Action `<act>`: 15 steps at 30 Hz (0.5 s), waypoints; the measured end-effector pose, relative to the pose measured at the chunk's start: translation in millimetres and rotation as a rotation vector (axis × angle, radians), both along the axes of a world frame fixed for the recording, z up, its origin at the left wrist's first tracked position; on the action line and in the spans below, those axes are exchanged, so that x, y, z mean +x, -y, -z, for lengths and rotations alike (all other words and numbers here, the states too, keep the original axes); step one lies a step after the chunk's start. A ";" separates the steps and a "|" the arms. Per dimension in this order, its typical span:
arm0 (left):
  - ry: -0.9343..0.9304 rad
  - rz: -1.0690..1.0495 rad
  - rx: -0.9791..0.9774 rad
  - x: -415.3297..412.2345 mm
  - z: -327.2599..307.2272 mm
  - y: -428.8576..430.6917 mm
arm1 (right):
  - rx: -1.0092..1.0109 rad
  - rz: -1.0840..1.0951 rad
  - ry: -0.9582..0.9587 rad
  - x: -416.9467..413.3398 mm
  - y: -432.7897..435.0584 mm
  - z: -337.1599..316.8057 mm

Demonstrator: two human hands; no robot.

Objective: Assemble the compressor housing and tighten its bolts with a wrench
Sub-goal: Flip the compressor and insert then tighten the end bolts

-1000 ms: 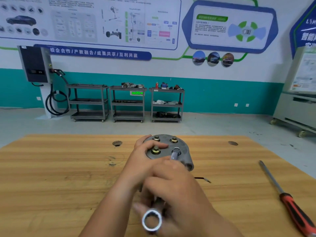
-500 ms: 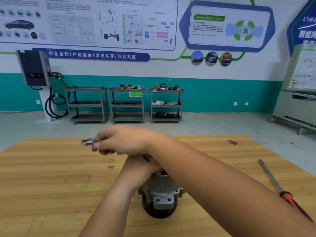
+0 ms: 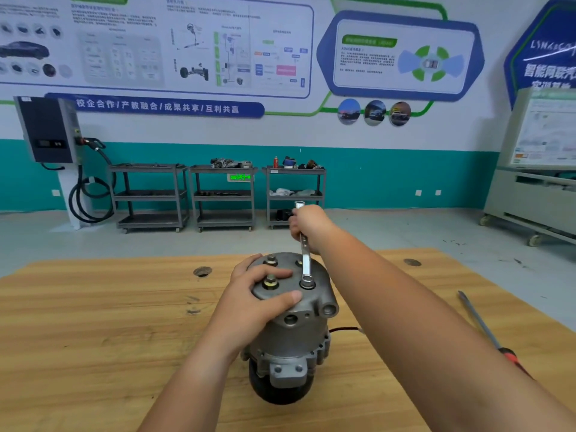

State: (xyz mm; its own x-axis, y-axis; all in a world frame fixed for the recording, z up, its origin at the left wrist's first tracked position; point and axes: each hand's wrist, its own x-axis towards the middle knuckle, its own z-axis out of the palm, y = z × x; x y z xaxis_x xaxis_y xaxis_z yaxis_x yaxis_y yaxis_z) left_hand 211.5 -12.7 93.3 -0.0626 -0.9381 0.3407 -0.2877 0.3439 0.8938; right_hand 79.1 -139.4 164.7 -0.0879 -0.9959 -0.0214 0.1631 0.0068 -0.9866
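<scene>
A grey metal compressor point(image 3: 293, 338) stands upright on the wooden table point(image 3: 93, 338), its black pulley end down. Its round top cover point(image 3: 290, 291) carries several brass-washered bolts point(image 3: 270, 281). My left hand point(image 3: 255, 300) presses on the cover's left side, thumb along the near rim and fingers spread across the top. My right hand point(image 3: 308, 226) grips the far end of a silver ring wrench point(image 3: 305, 260). The wrench's ring end sits over the front right bolt and its handle points away from me.
A red-handled screwdriver point(image 3: 486, 328) lies on the table at the right. A red wire point(image 3: 346, 329) trails from the compressor's right side. Two round holes point(image 3: 202, 271) mark the tabletop near its far edge. Three grey carts point(image 3: 223, 198) stand against the far wall.
The wrench handle has swung round the front right bolt: from pointing toward me, out over the left, to pointing away now. My left hand has stayed on the cover.
</scene>
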 end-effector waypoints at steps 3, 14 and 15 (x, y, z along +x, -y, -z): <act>-0.009 0.016 0.008 0.8 0.7 -0.2 | -0.034 0.017 0.503 -28.8 -10.1 13.6; -0.026 0.010 -0.014 -0.6 1.0 0.4 | -0.934 0.083 0.793 -66.5 -149.2 73.5; -0.027 0.009 -0.016 -0.8 0.9 0.5 | -1.058 0.044 0.623 -55.3 -150.6 77.3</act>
State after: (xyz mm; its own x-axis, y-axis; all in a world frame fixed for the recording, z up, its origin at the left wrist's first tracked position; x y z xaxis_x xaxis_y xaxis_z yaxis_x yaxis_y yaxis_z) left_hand 210.7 -13.2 92.4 -0.0621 -0.9320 0.3571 -0.2606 0.3605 0.8956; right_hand 23.8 11.2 87.4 -0.3854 -0.5443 0.7451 0.5885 -0.7670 -0.2558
